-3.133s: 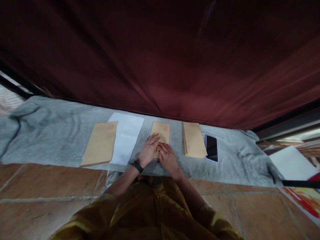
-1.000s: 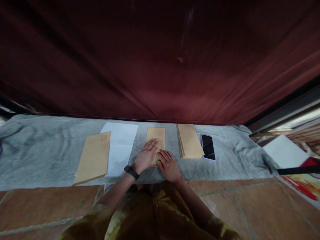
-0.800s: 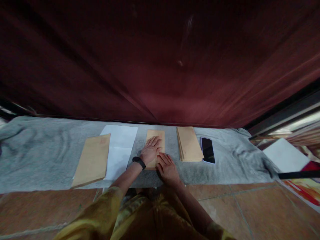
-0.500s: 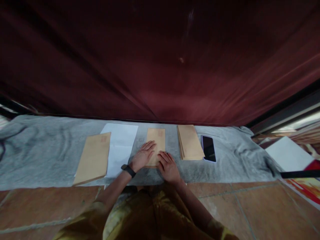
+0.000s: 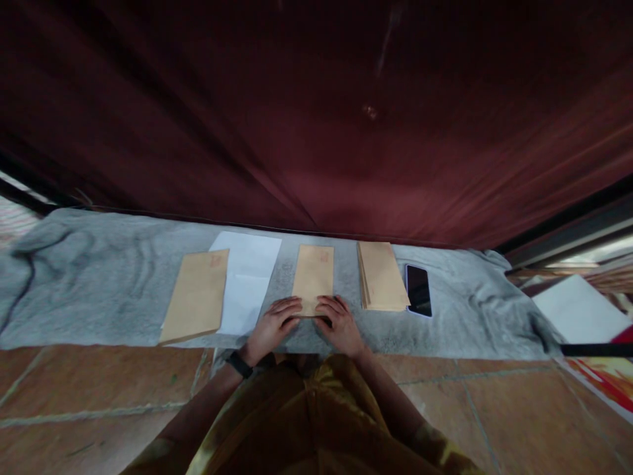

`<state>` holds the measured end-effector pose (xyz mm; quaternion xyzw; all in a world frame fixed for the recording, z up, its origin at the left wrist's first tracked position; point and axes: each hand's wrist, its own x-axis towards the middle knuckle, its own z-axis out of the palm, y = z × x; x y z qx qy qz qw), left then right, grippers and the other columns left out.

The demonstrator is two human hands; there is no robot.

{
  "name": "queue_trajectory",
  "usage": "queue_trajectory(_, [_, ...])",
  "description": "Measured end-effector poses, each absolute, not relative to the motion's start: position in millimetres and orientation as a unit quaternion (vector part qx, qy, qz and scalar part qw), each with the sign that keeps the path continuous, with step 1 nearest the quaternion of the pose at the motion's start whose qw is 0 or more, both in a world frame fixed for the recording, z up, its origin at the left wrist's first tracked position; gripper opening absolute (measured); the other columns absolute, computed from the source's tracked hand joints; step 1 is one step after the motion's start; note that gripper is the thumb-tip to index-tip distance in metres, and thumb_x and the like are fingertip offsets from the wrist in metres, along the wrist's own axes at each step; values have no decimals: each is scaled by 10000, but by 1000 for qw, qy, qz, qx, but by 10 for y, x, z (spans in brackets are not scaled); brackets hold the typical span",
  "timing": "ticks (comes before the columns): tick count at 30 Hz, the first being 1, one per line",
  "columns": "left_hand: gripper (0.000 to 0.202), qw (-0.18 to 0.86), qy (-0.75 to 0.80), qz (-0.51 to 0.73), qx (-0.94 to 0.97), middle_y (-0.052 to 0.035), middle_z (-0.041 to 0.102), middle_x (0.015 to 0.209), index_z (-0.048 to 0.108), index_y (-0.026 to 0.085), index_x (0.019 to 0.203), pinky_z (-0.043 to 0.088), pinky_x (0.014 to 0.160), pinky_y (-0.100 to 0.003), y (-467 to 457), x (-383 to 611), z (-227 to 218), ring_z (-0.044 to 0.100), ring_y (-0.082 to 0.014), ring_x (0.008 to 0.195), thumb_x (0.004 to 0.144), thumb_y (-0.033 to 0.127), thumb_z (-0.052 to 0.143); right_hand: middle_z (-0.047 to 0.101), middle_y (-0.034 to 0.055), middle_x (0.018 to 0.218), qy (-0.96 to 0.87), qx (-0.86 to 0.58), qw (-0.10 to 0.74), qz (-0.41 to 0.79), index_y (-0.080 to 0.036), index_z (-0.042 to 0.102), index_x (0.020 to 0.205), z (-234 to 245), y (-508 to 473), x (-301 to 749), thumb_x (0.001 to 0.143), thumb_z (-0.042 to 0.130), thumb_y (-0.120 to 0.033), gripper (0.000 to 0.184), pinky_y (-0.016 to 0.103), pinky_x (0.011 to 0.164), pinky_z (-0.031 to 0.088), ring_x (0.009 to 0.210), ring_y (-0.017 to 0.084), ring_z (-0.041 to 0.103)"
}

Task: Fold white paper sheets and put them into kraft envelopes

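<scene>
A single brown envelope (image 5: 314, 277) lies lengthwise on the grey cloth (image 5: 99, 277) straight in front of me. Both of my hands are at its near end. My left hand (image 5: 273, 323), with a black band on the wrist, has its fingers curled onto the near left corner. My right hand (image 5: 339, 320) curls its fingers over the near right corner. The near edge of the envelope is hidden under my fingers.
A stack of brown envelopes (image 5: 383, 277) and a dark phone (image 5: 419, 290) lie to the right. To the left are a white sheet (image 5: 247, 277) and another brown envelope (image 5: 198, 297). A dark red curtain (image 5: 316, 119) hangs behind. Tiled floor (image 5: 89, 389) is in front.
My left hand slid back from the middle of the envelope to its near end. Both hands went from lying flat on it to curling at the near edge.
</scene>
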<state>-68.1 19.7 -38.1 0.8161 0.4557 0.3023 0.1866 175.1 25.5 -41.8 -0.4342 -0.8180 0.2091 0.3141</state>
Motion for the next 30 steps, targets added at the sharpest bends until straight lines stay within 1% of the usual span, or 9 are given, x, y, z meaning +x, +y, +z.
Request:
queue_trajectory(2, [184, 189, 467, 311, 806, -71, 707, 1274, 699, 225, 1094, 505, 1076, -429, 210, -649, -365, 618, -210, 1245, 964, 254, 572, 688, 60, 1284, -814, -437, 318, 212, -242, 668, 1054, -411, 260, 1748, 963, 591, -250, 119, 495, 1173, 343, 1276, 215, 589])
queue_trajectory(4, [172, 192, 475, 315, 799, -59, 718, 1245, 704, 232, 1054, 508, 1061, -417, 211, -625, -344, 631, -205, 1219, 973, 253, 553, 697, 59, 1255, -812, -440, 320, 212, -242, 666, 1015, -404, 265, 1746, 976, 565, -242, 107, 489, 1164, 356, 1262, 211, 595])
queue_trajectory(9, [205, 188, 486, 318, 792, -51, 736, 1192, 711, 229, 1017, 512, 1021, -410, 212, -586, -340, 644, -205, 1187, 992, 252, 509, 703, 64, 1216, -809, -447, 325, 202, -244, 653, 997, -411, 272, 1733, 987, 540, -231, 115, 482, 1143, 386, 1225, 210, 611])
queue_trajectory(16, [234, 163, 513, 311, 783, -69, 736, 1177, 693, 223, 1101, 509, 981, -415, 220, -522, -372, 653, -213, 1153, 994, 237, 486, 692, 68, 1221, -808, -456, 321, 191, -238, 629, 1003, -450, 269, 1723, 986, 522, -190, 119, 466, 1144, 391, 1228, 200, 600])
queue_trajectory(23, [245, 150, 523, 304, 782, -70, 731, 1178, 685, 221, 1123, 506, 979, -414, 201, -494, -385, 652, -213, 1135, 998, 246, 476, 690, 66, 1216, -812, -459, 313, 177, -236, 627, 1026, -450, 271, 1718, 966, 529, -170, 132, 452, 1137, 399, 1218, 200, 599])
queue_trajectory(27, [284, 129, 523, 284, 794, -69, 720, 1208, 676, 227, 1173, 511, 1005, -435, 176, -488, -383, 639, -227, 1168, 995, 218, 455, 683, 70, 1227, -808, -468, 313, 173, -234, 625, 1056, -450, 268, 1715, 957, 511, -144, 175, 440, 1132, 401, 1214, 201, 597])
queue_trajectory(30, [355, 94, 496, 261, 823, -83, 675, 1314, 656, 224, 1244, 475, 1088, -464, 136, -490, -374, 592, -236, 1262, 967, 142, 450, 684, 71, 1224, -808, -472, 309, 170, -239, 629, 1082, -449, 271, 1716, 956, 499, -141, 206, 445, 1117, 412, 1208, 207, 600])
